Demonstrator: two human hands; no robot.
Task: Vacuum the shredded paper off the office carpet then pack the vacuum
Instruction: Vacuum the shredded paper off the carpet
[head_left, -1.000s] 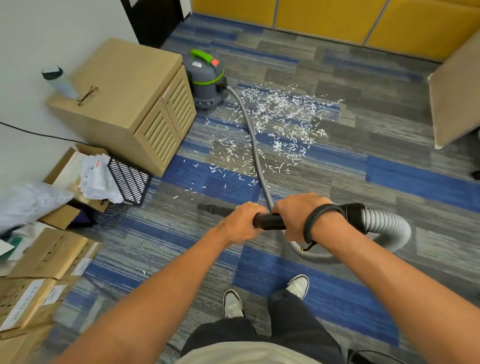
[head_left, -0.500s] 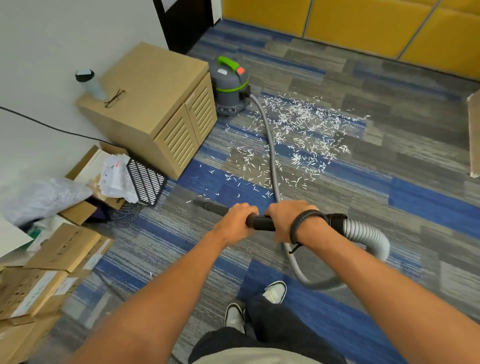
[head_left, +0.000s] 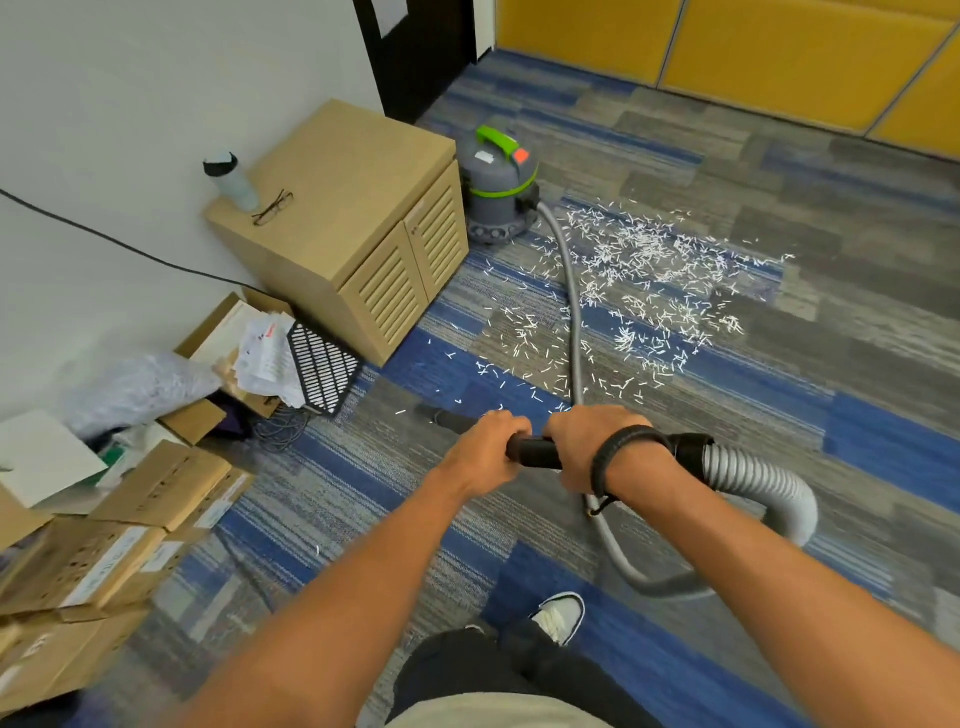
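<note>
Head view, the only 1 available. Both hands grip the black wand (head_left: 532, 452): left hand (head_left: 485, 448) forward, fingers curled over the tube; right hand (head_left: 589, 448) just behind it, wrapped round the grip, a black wristband (head_left: 610, 457) on that wrist.

Change against 0.5 s and 1.0 s earlier: grip unchanged, but the view has tipped up and left, so the vacuum canister (head_left: 498, 187) and the paper sit further right and lower in frame. Wand tip (head_left: 431, 413) still points left of the mess, short of it. Judgement: no paper collected yet; this is the approach to the 1st pass.

Shredded paper (head_left: 639, 291) lies right of and in front of the canister, thick there, thinning to stray bits toward the wand. The grey hose (head_left: 574, 332) runs from the canister through the paper, loops by the feet and meets the wand.

Surface: striped blue-grey carpet (head_left: 857, 364). Left of the canister, touching or nearly so, a wooden cabinet (head_left: 358, 218) with a bottle (head_left: 231, 179) and glasses (head_left: 272, 208) on top. Cardboard boxes (head_left: 119, 525) further left; yellow panels (head_left: 779, 47) behind.
</note>
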